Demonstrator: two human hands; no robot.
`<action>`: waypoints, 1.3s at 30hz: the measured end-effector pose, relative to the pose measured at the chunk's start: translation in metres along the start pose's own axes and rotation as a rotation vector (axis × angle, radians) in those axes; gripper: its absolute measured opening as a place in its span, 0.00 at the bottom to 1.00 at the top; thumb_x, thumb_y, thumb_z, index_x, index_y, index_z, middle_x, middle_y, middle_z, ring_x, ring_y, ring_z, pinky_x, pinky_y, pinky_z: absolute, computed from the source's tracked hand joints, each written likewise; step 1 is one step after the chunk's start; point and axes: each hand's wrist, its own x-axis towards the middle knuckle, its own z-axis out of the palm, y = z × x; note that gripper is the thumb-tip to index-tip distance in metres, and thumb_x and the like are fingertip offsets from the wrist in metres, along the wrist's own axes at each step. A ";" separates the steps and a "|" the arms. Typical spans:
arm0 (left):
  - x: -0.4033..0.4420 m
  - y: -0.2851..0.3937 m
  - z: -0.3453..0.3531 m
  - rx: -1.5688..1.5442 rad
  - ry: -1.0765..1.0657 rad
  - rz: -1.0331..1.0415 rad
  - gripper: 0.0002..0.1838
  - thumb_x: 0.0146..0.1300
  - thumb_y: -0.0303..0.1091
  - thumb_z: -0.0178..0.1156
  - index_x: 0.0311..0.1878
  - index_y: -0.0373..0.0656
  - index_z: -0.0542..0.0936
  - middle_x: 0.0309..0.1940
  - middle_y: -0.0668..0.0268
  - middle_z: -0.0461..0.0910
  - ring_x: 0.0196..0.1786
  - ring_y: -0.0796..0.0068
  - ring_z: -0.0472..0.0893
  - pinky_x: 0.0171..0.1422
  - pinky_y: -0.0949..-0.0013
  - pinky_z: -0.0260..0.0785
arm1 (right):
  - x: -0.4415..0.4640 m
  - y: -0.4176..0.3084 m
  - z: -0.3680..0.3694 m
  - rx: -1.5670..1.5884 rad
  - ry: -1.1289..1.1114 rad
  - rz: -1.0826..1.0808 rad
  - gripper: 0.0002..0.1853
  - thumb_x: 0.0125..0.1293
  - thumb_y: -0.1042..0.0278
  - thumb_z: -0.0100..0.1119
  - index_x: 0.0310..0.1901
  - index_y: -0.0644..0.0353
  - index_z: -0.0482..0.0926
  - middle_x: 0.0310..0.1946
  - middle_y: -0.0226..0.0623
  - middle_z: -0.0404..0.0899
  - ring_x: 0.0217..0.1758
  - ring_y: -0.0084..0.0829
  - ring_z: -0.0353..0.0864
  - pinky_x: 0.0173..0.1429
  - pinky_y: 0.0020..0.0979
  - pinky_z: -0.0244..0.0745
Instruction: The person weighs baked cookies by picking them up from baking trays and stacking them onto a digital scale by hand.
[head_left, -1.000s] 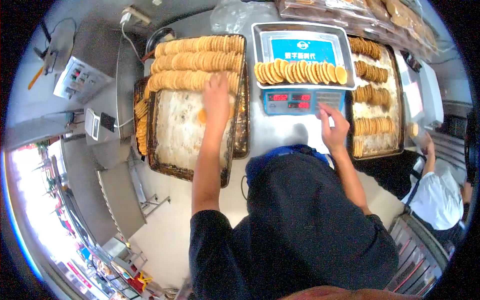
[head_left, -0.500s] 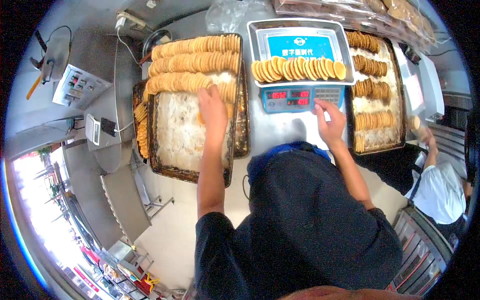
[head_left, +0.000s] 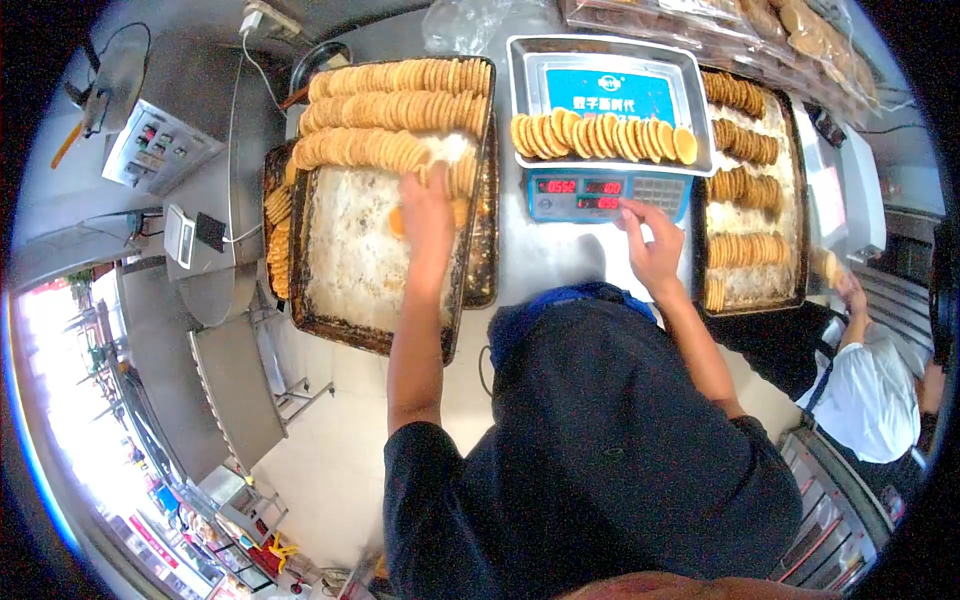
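Note:
My left hand (head_left: 428, 225) is over the left baking tray (head_left: 350, 260), its fingers blurred but apart at the near row of round cookies (head_left: 360, 149). Nothing I can make out is held in it. A few loose cookies (head_left: 398, 221) lie beside that hand on the tray. My right hand (head_left: 655, 250) is at the front of the blue digital scale (head_left: 560, 205), thumb and forefinger pinched near its red display, with nothing visible between them. On the scale sits a metal pan (head_left: 530, 75) with a row of cookies (head_left: 600, 137) along its near side.
Another baking tray (head_left: 795, 200) with several cookie rows stands right of the scale. Clear packages of baked goods (head_left: 740, 25) are at the back right. A co-worker in a white top (head_left: 865, 400) stands on the right, a hand (head_left: 853, 297) near that tray. A plastic bag (head_left: 470, 25) lies behind.
My left hand has shifted slightly on the tray and its fingers have spread apart at the cookie row. My right hand has moved slightly left along the scale's front. The whole view has shifted a little.

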 end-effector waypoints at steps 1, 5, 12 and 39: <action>-0.001 0.001 0.000 -0.045 0.003 -0.050 0.25 0.72 0.24 0.60 0.72 0.42 0.77 0.61 0.38 0.72 0.60 0.45 0.78 0.59 0.51 0.78 | 0.000 -0.001 -0.001 -0.001 0.001 0.000 0.08 0.75 0.73 0.67 0.51 0.62 0.90 0.34 0.38 0.92 0.35 0.30 0.91 0.44 0.31 0.81; -0.014 -0.007 0.000 -0.119 0.065 0.011 0.32 0.66 0.26 0.68 0.73 0.37 0.73 0.66 0.37 0.69 0.65 0.39 0.75 0.69 0.46 0.73 | -0.004 0.001 -0.004 -0.009 -0.001 0.006 0.08 0.75 0.74 0.67 0.51 0.62 0.90 0.34 0.40 0.92 0.35 0.31 0.92 0.43 0.31 0.81; -0.022 -0.018 0.003 -0.350 0.037 -0.115 0.41 0.58 0.31 0.75 0.74 0.35 0.69 0.65 0.40 0.70 0.64 0.42 0.74 0.73 0.46 0.69 | -0.006 0.001 -0.004 0.020 -0.009 0.040 0.08 0.75 0.75 0.66 0.51 0.63 0.89 0.35 0.42 0.91 0.36 0.30 0.93 0.42 0.30 0.82; -0.054 -0.041 -0.070 -0.951 0.089 -0.575 0.35 0.64 0.32 0.73 0.73 0.43 0.72 0.61 0.55 0.81 0.61 0.60 0.83 0.59 0.62 0.79 | 0.001 0.000 0.002 -0.023 -0.113 0.058 0.10 0.74 0.73 0.67 0.53 0.62 0.89 0.41 0.40 0.93 0.42 0.37 0.93 0.49 0.36 0.83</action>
